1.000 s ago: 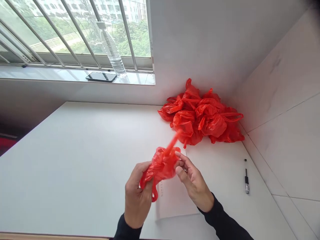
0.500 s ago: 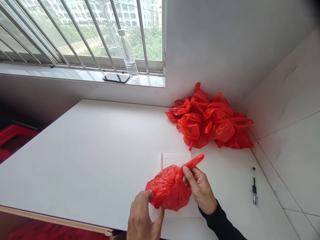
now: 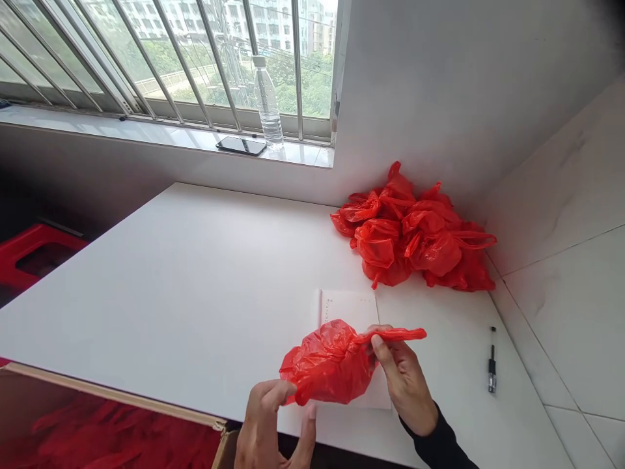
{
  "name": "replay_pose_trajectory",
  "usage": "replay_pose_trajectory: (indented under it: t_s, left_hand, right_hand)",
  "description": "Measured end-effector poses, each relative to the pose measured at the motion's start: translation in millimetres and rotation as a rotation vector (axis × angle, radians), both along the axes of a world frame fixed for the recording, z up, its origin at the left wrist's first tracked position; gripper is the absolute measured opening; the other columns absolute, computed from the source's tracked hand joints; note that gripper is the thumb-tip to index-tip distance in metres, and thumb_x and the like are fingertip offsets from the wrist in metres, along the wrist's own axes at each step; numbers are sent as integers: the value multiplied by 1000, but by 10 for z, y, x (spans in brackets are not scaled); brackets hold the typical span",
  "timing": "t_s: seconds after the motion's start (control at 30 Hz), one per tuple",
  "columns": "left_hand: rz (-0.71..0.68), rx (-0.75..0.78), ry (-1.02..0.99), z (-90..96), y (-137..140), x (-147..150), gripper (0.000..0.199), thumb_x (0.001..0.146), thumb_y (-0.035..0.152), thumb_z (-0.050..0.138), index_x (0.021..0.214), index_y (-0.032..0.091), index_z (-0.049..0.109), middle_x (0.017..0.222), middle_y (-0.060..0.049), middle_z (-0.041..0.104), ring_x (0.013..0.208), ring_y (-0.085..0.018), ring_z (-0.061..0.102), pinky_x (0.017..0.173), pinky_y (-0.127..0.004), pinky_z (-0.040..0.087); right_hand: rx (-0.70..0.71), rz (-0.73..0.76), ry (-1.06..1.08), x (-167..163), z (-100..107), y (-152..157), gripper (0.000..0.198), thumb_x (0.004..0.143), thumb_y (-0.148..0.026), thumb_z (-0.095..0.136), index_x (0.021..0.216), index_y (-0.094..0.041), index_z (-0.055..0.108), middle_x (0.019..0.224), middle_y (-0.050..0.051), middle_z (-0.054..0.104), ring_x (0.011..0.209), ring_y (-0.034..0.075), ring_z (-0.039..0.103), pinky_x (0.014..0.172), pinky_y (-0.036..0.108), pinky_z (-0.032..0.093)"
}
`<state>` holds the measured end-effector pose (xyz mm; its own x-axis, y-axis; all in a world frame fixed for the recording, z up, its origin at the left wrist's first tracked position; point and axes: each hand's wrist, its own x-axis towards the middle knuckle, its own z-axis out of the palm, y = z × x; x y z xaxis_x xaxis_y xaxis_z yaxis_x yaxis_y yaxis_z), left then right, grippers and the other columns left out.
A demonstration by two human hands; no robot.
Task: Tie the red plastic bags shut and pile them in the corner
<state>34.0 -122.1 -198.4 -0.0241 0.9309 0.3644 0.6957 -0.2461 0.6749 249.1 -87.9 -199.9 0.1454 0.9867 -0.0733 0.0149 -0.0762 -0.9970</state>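
Observation:
A knotted red plastic bag (image 3: 336, 365), rounded and crinkled with something inside that I cannot make out, is held above a white notebook page. My right hand (image 3: 407, 381) pinches its twisted neck between thumb and fingers, and the tail of the neck sticks out to the right. At the bag's lower left corner is my left hand (image 3: 273, 423), its thumb and forefinger spread apart. The forefinger tip meets the bag's edge, while the thumb stands away from it. Part of the notebook (image 3: 351, 306) is covered by the bag; small writing shows near its top left.
Several tied red bags (image 3: 415, 234) are heaped in the far right corner against the wall. A black pen (image 3: 492, 368) lies on the white table (image 3: 185, 286). On the windowsill are a phone (image 3: 241, 146) and a water bottle (image 3: 268, 107). A cardboard box (image 3: 112, 397) of red material stands below the front edge.
The bag's neck has swung from pointing up right to nearly level. My left thumb has come away from the bag's underside. The view has shifted, showing more of the box.

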Motion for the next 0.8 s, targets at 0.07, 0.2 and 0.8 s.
replay_pose_trajectory:
  t_s: [0.07, 0.2, 0.8]
  left_hand:
    - [-59, 53, 151, -90, 97, 24, 32, 89, 31, 62, 119, 26, 53, 106, -9, 61, 92, -26, 62, 79, -41, 54]
    - [-116, 72, 265, -257, 295, -1, 32, 95, 15, 46, 125, 23, 53, 97, -8, 63, 85, -24, 61, 74, -39, 53]
    - [498, -107, -130, -377, -698, -930, 15, 97, 25, 54, 110, 26, 62, 107, -3, 62, 99, -16, 60, 89, -29, 50]
  right_hand:
    - [-6, 15, -8, -57, 55, 6, 30, 100, -47, 50, 103, -22, 65, 86, 2, 63, 74, 17, 57, 70, 30, 48]
    - [-33, 14, -37, -122, 164, 0, 34, 101, -48, 45, 106, -21, 64, 96, 5, 67, 85, 21, 63, 77, 33, 52]
    - [33, 140, -351, -201, 120, -31, 32, 90, -44, 65, 117, -27, 65, 115, 6, 68, 103, 24, 67, 82, 31, 60]
